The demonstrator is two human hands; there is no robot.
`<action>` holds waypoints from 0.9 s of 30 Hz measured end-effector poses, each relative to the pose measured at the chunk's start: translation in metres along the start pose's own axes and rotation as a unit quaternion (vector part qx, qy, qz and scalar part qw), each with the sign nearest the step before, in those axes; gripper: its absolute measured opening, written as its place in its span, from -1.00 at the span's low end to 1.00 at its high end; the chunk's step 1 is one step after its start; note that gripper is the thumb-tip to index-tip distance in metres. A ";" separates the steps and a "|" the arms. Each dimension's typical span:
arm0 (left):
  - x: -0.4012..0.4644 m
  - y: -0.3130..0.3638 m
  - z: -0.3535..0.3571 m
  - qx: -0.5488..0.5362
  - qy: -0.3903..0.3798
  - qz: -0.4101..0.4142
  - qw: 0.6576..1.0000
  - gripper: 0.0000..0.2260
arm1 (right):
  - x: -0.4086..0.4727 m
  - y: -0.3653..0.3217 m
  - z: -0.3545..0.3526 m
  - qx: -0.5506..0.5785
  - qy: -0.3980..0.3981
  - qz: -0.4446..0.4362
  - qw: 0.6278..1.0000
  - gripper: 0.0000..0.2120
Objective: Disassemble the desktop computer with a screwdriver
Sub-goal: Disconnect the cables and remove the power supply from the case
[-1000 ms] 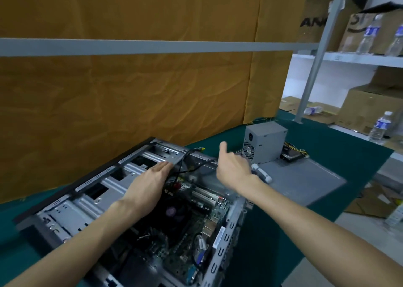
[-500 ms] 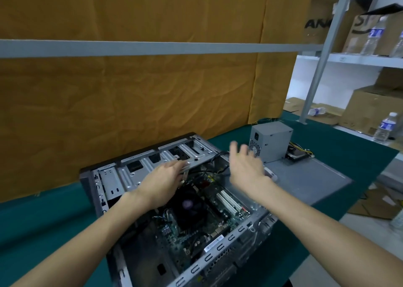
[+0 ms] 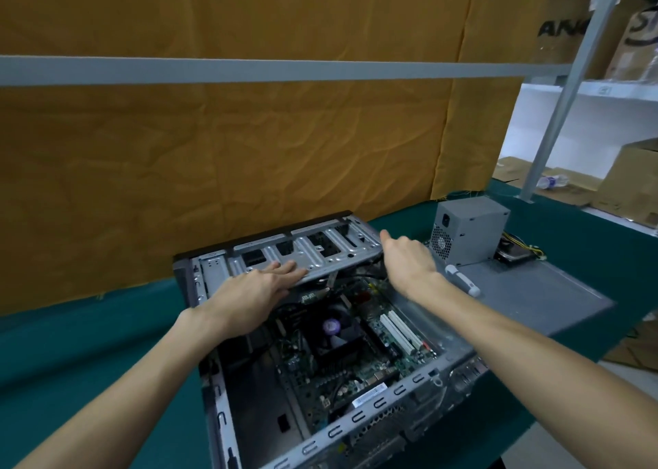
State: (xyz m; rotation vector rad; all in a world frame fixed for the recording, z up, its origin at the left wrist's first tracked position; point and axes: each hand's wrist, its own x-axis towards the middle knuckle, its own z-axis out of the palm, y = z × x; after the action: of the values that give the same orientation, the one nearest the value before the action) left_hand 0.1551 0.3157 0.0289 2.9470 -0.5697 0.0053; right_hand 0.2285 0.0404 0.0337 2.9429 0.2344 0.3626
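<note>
Screwdriver point(image 3: 462, 280) lies just right of the open right hand point(image 3: 406, 259), handle pointing away. Left hand point(image 3: 249, 292) rests flat on the drive cage point(image 3: 306, 251).

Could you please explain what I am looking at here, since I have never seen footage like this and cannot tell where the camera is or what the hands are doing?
There is no robot here: a camera worn on a person's head looks forward and down at their own two bare arms. An open desktop computer case lies on its side on a green-covered table, showing the circuit board and its cooling fan. The left hand rests flat, fingers straight, on the metal drive cage at the far end of the case. The right hand is at the cage's right corner and holds nothing. Further right, the grey side panel lies flat, with the removed power supply box and a white-handled tool, probably the screwdriver, on it.
</note>
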 end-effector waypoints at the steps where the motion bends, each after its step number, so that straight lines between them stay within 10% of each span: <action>1: 0.004 0.000 -0.002 -0.005 -0.006 0.014 1.000 -0.52 | -0.004 0.003 0.000 -0.002 -0.002 0.012 1.000 -0.34; 11: 0.019 -0.001 0.007 -0.114 0.062 0.062 0.990 -0.61 | -0.046 0.003 -0.020 -0.074 -0.106 0.102 0.986 -0.23; 15: 0.003 -0.018 0.005 -0.146 0.124 0.011 0.981 -0.74 | -0.060 -0.049 -0.020 0.000 0.001 -0.115 0.993 -0.59; 20: -0.006 -0.019 0.007 -0.178 0.174 -0.023 0.968 -0.80 | -0.062 -0.076 -0.026 0.135 0.177 -0.329 0.918 -0.83; 27: -0.010 -0.017 0.008 -0.180 0.184 -0.056 0.965 -0.81 | -0.040 -0.106 -0.006 0.013 -0.177 -0.347 0.921 -0.67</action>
State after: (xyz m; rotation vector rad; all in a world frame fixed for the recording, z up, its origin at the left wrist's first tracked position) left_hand 0.1518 0.3343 0.0183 2.5292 -0.3098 0.3870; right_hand 0.1742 0.1377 0.0109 2.6390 1.1721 -0.2712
